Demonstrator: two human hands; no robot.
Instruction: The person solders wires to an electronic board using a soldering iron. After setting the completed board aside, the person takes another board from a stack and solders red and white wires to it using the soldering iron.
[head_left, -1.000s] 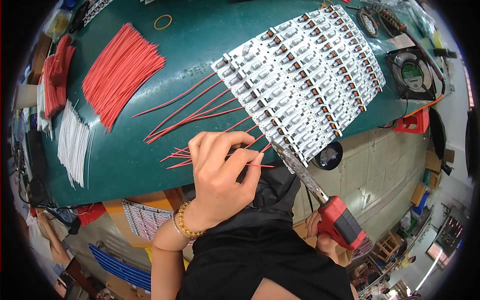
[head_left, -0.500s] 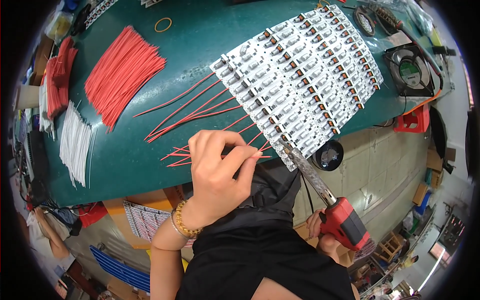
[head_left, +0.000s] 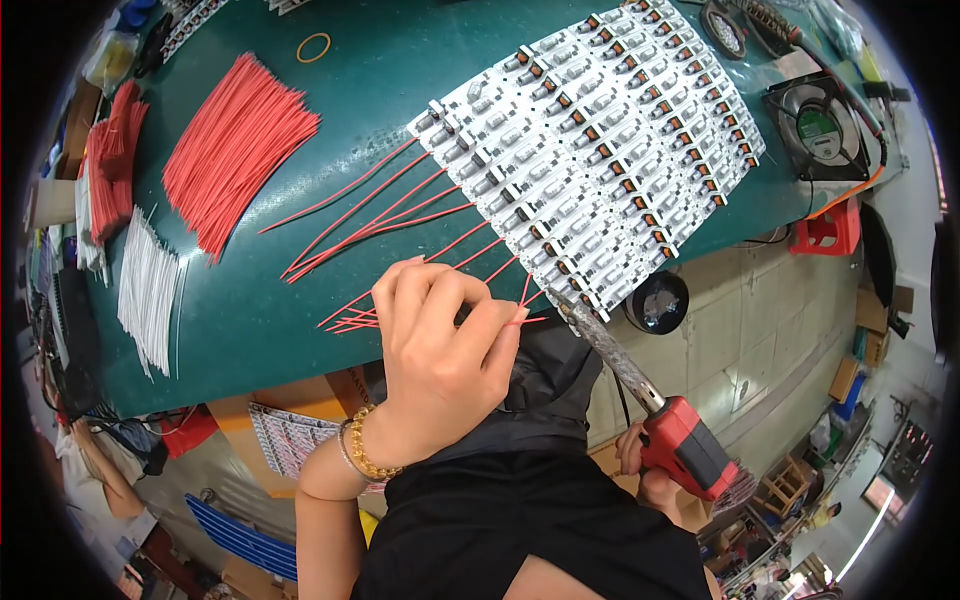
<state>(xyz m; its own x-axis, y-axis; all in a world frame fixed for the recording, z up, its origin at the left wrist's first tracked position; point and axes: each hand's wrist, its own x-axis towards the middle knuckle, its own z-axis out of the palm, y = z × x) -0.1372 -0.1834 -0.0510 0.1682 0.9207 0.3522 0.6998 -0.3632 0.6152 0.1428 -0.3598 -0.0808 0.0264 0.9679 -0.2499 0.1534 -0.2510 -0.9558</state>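
I have my left hand (head_left: 440,350) low in the middle of the view, its fingers (head_left: 495,325) pinched shut on one thin red wire (head_left: 535,320). The free end of that wire sticks out toward 3 o'clock, almost level, and stops just short of the tip of the soldering iron (head_left: 610,350).

My right hand (head_left: 650,480) is down at about 5 o'clock from the left, fingers wrapped around the iron's red handle; most of that hand is hidden behind the handle. The iron's long axis runs from the handle up toward 10 o'clock, so its tip points at the near edge of the white circuit board panel (head_left: 600,160), which is just beside it.

So the wire end, the iron tip and the lowest row of the panel all sit close together, with the left hand nearer to the wire and the right nearer to the panel edge.

Loose red wires (head_left: 370,220) fan out on the green counter (head_left: 250,330) toward 10 o'clock from my left hand, some touching the panel's left edge. A thick bundle of red wires (head_left: 235,150) lies farther off the same way.
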